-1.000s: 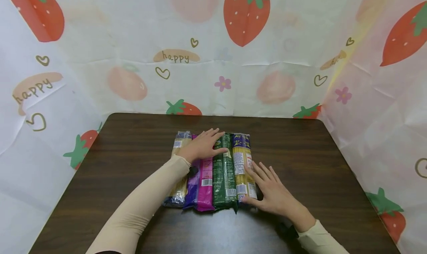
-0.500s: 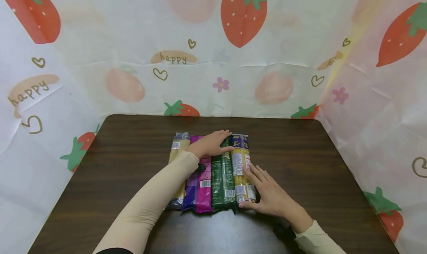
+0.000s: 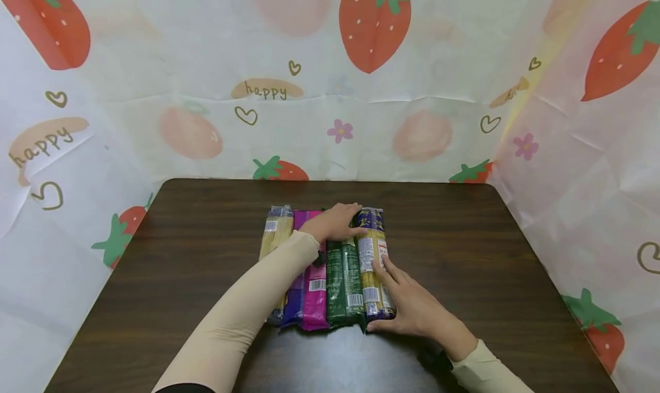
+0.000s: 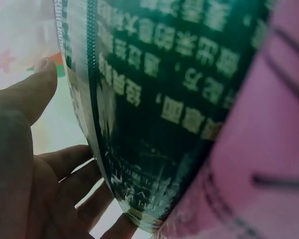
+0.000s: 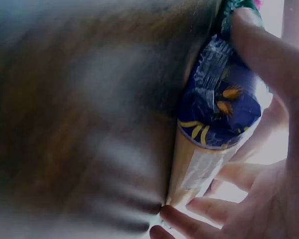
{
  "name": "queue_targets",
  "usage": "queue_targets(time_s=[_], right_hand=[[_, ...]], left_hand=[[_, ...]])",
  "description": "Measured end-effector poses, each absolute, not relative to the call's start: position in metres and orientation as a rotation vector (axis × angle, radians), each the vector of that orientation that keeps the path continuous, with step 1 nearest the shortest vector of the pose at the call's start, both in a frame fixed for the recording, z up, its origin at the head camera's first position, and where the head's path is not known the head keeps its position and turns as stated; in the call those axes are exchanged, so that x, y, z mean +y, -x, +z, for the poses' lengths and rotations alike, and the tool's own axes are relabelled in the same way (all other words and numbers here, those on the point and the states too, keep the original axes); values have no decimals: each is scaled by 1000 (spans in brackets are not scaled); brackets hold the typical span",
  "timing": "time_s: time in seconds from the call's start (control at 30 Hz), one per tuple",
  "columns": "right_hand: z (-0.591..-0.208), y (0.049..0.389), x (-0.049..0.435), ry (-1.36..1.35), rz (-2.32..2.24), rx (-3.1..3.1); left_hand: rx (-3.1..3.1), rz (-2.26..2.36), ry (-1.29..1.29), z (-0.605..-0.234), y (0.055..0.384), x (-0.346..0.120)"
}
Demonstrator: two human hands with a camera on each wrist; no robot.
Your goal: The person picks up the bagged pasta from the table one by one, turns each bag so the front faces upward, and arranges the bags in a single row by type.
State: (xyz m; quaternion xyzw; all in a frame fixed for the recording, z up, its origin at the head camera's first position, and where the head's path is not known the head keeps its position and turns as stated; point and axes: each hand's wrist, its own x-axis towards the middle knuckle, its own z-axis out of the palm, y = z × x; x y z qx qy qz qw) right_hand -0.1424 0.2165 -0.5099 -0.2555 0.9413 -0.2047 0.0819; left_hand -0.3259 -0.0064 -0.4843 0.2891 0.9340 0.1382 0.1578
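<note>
Packs of what looks like long dried pasta lie side by side on the dark wooden table (image 3: 206, 255). From the left they are a clear pack (image 3: 272, 235), a purple-and-magenta pack (image 3: 315, 307), a dark green pack (image 3: 344, 284) and a yellow-and-blue pack (image 3: 372, 267). My left hand (image 3: 332, 222) reaches over the far part of the green pack, thumb extended to the yellow one. In the left wrist view its fingers lie spread along the green pack. My right hand (image 3: 415, 310) touches the yellow pack's right side with extended fingers, thumb at its near blue end (image 5: 217, 99).
A white sheet (image 3: 206, 66) printed with strawberries, hearts and flowers surrounds the table at the back and sides. Bare tabletop shows left and right of the packs. My left sleeve (image 3: 247, 307) covers part of the clear pack.
My left hand has slid rightward from above the magenta and green packs to the edge of the yellow pack. My right hand has shifted slightly left and down. The packs stay in their row.
</note>
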Motion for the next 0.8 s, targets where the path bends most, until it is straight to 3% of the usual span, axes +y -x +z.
queue_targets(time_s=[0.8], right_hand=[[-509,143,208,642,-664,2807]], left_hand=[[2709,353,-750,-490,330,1]])
